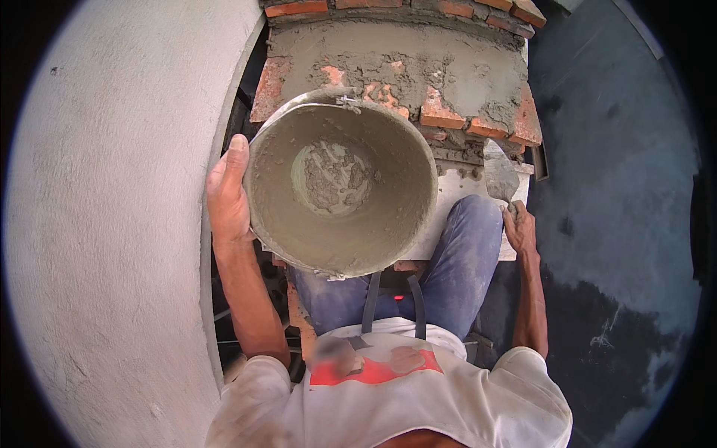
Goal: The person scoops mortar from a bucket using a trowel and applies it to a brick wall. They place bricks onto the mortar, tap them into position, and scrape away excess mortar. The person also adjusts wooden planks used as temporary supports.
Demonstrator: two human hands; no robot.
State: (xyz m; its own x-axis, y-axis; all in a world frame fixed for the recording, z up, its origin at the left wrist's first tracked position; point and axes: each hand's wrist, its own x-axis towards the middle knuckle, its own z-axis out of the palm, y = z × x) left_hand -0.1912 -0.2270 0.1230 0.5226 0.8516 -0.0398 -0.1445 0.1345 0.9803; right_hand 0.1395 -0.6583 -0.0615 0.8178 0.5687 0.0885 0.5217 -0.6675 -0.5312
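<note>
My left hand is pressed against the left side of a mortar-smeared bucket, its thumb up along the outside near the rim. The bucket is tipped toward me, so its inside shows; a little wet mortar clings to the bottom. My fingers behind the bucket are hidden. Beside my right knee, my right hand is closed round the handle of a trowel, whose grey, mortar-coated blade points away from me. Beyond the bucket lies a course of orange bricks, largely covered with spread mortar.
A rough pale wall rises close on my left. On the right is a dark grey, patchy surface. Another brick row runs along the far edge. A light board lies under the trowel and around my knee.
</note>
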